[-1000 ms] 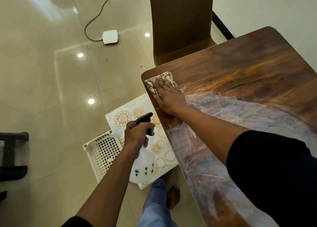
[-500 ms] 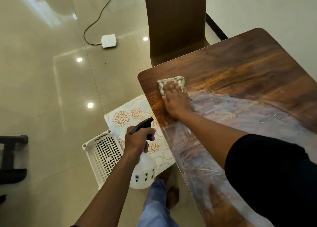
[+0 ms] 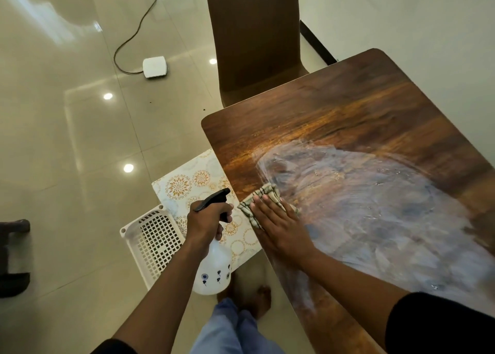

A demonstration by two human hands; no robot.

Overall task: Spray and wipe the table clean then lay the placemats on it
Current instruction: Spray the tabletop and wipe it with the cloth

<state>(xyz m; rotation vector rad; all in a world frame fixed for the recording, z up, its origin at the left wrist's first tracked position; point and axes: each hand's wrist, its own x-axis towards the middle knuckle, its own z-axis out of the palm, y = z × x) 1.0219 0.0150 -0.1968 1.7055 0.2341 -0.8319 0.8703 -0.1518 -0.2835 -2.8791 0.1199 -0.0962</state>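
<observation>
My right hand lies flat on a checked cloth, pressing it onto the left edge of the dark wooden table. A wide wet smear covers the table's middle and near part. To the left of the table my left hand grips a white spray bottle by its black trigger head, held over the floor. A cream placemat with orange floral circles lies in a white perforated basket on the floor, partly hidden by the bottle and the table edge.
A brown chair stands at the table's far end. On the tiled floor are a white box with a dark cable and dark furniture at the left edge. My bare feet stand beside the table.
My right hand has slid the cloth from the table's far left corner back along the left edge toward me. The left hand with the bottle has stayed in place.
</observation>
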